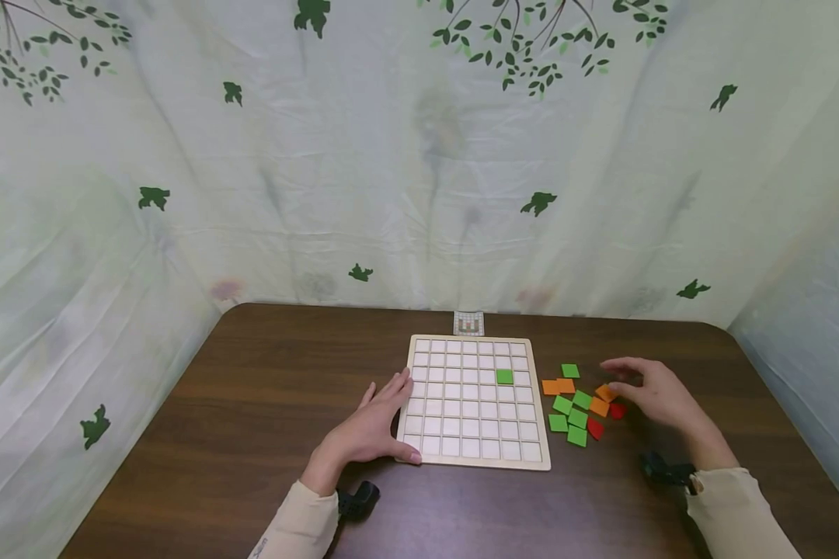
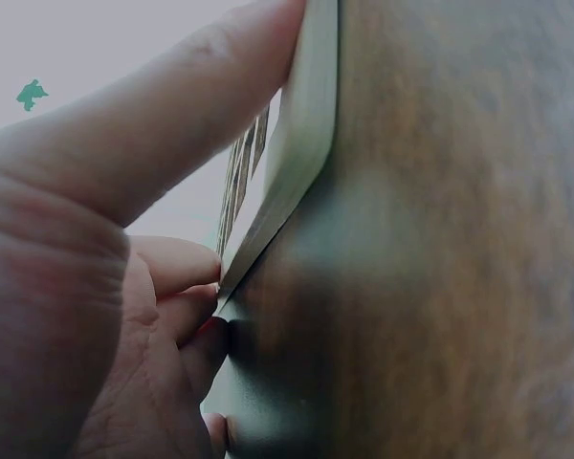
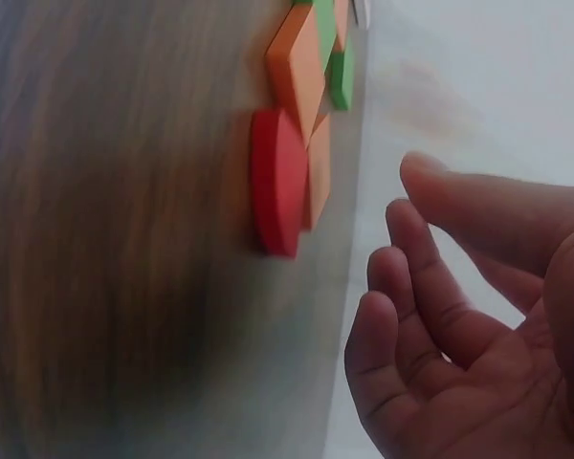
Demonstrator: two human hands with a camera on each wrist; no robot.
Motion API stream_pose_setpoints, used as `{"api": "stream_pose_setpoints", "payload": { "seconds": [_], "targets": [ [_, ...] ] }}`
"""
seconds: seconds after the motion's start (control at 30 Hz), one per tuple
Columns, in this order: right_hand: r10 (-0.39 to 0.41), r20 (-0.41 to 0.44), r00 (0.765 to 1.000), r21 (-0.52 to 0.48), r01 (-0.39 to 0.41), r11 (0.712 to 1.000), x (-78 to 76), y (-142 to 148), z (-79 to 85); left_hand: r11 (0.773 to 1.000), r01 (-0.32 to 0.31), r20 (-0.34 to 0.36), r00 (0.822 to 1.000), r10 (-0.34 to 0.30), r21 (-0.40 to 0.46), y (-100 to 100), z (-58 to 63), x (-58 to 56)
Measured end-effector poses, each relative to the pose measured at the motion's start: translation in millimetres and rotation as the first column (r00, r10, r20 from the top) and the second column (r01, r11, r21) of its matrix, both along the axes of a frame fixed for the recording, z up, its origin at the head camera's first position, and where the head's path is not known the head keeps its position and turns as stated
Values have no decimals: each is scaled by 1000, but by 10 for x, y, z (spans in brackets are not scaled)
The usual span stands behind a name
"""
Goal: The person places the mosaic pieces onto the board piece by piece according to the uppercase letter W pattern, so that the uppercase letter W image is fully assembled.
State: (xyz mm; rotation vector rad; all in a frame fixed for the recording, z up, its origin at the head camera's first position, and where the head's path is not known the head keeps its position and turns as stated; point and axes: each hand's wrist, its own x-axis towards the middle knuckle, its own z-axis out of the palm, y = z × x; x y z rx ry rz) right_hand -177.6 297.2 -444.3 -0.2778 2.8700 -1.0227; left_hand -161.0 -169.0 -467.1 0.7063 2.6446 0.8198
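Note:
A square-celled board (image 1: 450,407) with a pale wooden frame lies flat on the table, and one green tile (image 1: 504,376) sits in a cell at its upper right. Along its left side rests my left hand (image 1: 370,425), fingers extended at the edge and thumb on the near left corner. To the right of the board are loose green tiles (image 1: 558,423), orange tiles (image 1: 599,407) and two red pieces (image 1: 595,428). My right hand (image 1: 653,388) hovers at the right of this group, thumb and index finger apart near an orange tile. The right wrist view shows a curved-edged red piece (image 3: 279,182) beside that hand, nothing between its fingers.
Behind the board's far edge lies a small patterned card (image 1: 468,323). The dark wooden table (image 1: 287,365) ends at a white curtain (image 1: 377,155) printed with leaves and birds. A black wrist camera (image 1: 359,501) is worn on the left wrist.

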Motion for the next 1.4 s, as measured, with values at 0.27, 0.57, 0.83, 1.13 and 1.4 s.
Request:
{"api": "stream_pose_setpoints", "payload": {
  "seconds": [0.27, 0.57, 0.83, 1.13, 1.4],
  "targets": [
    [63, 13, 998, 11, -63, 998, -36, 117, -57, 1000, 3, 2, 1000, -3, 2, -5, 6, -7],
    [149, 56, 987, 25, -151, 988, -54, 203, -133, 1000, 2, 7, 1000, -2, 9, -4, 4, 16],
    [195, 14, 981, 67, -195, 979, -76, 191, -114, 1000, 0, 2, 1000, 0, 19, -6, -5, 6],
    [185, -3, 983, 136, -183, 974, -91, 141, -92, 1000, 3, 6, 1000, -3, 26, -3, 0, 7],
    [136, 20, 991, 155, -137, 978, -81, 121, -104, 1000, 8, -5, 1000, -8, 22, -4, 10, 12]
  ]
}}
